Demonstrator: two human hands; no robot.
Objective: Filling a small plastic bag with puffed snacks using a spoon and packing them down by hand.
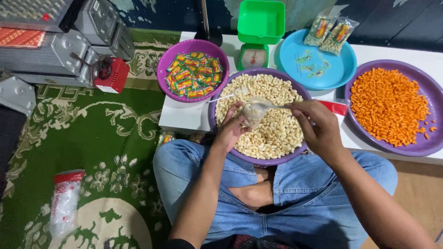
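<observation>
Left hand (229,130) grips small bag (253,113); right hand (318,129) tips spoon (272,106) in.

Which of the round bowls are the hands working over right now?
The middle purple bowl of pale puffed snacks: both hands hover over it. The smaller purple bowl holds green sachets, the right purple one orange snacks, the blue plate scraps.
</observation>
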